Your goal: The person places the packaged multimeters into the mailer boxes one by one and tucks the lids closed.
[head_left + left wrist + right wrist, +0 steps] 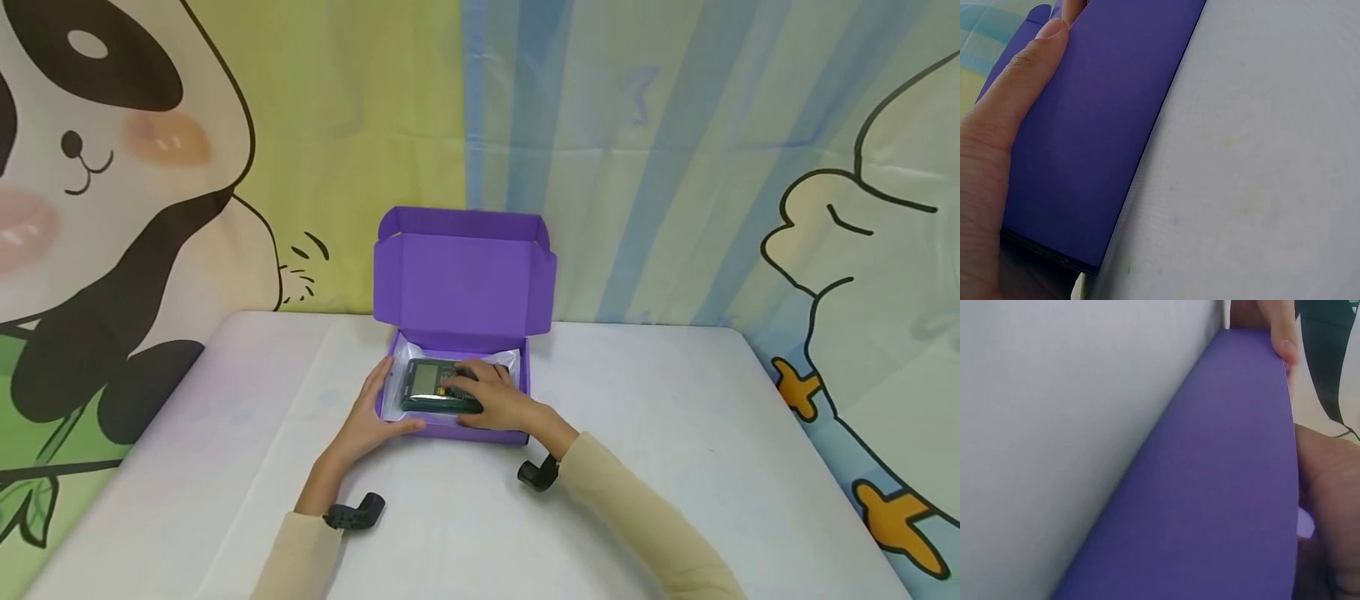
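Note:
A purple cardboard box (458,432) stands with its lid raised on the white table. Inside lies a dark green digital multimeter (423,400) with a grey screen, on clear plastic wrapping (410,351). My right hand (498,402) grips the multimeter's right end, fingers across its face and thumb at the near side; its lower face is covered. With my left hand (372,421) I hold the box's near left corner, thumb along the front wall. That thumb (1025,72) lies against the purple front wall (1094,125) in the left wrist view. The right wrist view shows the front wall (1222,462) mostly hiding the right fingers.
The raised lid (465,283) stands behind the box with its side flaps spread. White cloth covers the table (645,400). A printed curtain (360,108) hangs along the table's far edge. Each wrist carries a black camera mount (356,512).

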Action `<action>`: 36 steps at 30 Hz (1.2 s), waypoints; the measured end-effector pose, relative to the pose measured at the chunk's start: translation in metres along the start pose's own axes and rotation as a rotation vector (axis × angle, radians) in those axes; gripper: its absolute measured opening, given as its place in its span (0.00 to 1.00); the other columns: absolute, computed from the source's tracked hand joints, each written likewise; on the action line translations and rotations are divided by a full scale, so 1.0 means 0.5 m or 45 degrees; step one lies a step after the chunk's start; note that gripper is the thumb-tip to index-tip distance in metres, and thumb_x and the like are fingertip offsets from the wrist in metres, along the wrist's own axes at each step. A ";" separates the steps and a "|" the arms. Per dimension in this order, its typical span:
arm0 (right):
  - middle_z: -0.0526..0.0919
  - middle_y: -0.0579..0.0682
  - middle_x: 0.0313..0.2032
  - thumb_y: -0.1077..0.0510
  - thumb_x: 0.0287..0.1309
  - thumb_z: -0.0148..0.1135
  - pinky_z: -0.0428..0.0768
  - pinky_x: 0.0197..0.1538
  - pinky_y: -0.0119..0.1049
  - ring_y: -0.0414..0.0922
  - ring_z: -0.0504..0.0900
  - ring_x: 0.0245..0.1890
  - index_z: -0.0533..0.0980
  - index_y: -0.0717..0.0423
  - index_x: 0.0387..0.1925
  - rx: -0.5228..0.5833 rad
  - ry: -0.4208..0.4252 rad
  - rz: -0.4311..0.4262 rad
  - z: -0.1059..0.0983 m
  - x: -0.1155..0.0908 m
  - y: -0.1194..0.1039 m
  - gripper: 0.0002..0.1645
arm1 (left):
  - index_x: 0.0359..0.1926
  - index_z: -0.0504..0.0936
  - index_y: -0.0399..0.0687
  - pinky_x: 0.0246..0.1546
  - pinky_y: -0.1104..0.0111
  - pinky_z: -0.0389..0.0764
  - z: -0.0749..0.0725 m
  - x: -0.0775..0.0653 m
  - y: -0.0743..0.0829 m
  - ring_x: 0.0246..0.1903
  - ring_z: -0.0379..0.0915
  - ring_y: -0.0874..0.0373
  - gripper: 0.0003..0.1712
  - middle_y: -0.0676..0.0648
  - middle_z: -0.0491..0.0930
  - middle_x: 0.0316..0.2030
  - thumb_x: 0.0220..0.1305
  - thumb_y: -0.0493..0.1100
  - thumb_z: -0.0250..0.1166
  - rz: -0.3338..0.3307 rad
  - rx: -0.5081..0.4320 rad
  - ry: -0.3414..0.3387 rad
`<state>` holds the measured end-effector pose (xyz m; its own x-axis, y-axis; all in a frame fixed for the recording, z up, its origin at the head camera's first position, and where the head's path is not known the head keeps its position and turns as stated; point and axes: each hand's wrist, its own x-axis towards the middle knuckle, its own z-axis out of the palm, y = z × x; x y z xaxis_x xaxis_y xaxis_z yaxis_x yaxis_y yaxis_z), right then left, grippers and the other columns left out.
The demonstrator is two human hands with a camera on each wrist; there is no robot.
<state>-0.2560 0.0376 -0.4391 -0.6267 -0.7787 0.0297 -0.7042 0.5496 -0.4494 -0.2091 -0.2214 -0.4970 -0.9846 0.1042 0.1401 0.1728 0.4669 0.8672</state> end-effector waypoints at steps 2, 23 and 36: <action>0.62 0.59 0.69 0.52 0.62 0.64 0.52 0.70 0.63 0.56 0.57 0.71 0.73 0.49 0.62 0.032 0.040 -0.021 0.001 -0.007 0.001 0.27 | 0.78 0.43 0.52 0.69 0.38 0.49 -0.001 0.001 0.000 0.74 0.39 0.37 0.70 0.41 0.41 0.76 0.42 0.49 0.82 0.009 0.007 0.003; 0.72 0.68 0.58 0.74 0.61 0.58 0.77 0.58 0.40 0.55 0.72 0.60 0.79 0.68 0.46 0.746 0.588 -0.212 0.015 -0.134 0.061 0.12 | 0.77 0.26 0.59 0.72 0.47 0.49 -0.025 0.008 0.008 0.74 0.40 0.38 0.67 0.41 0.35 0.77 0.58 0.43 0.72 -0.095 -0.252 0.014; 0.55 0.56 0.69 0.74 0.57 0.53 0.71 0.60 0.42 0.54 0.60 0.68 0.56 0.61 0.69 1.010 1.595 0.485 0.007 -0.138 0.064 0.38 | 0.76 0.23 0.60 0.74 0.53 0.50 -0.038 0.071 0.058 0.75 0.33 0.44 0.65 0.45 0.27 0.76 0.61 0.36 0.68 -0.080 -0.394 0.196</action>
<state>-0.2339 0.1079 -0.4587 -0.8798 0.3386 0.3336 -0.3421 0.0361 -0.9390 -0.2396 -0.2209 -0.4580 -0.9894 -0.0613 0.1316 0.1189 0.1774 0.9769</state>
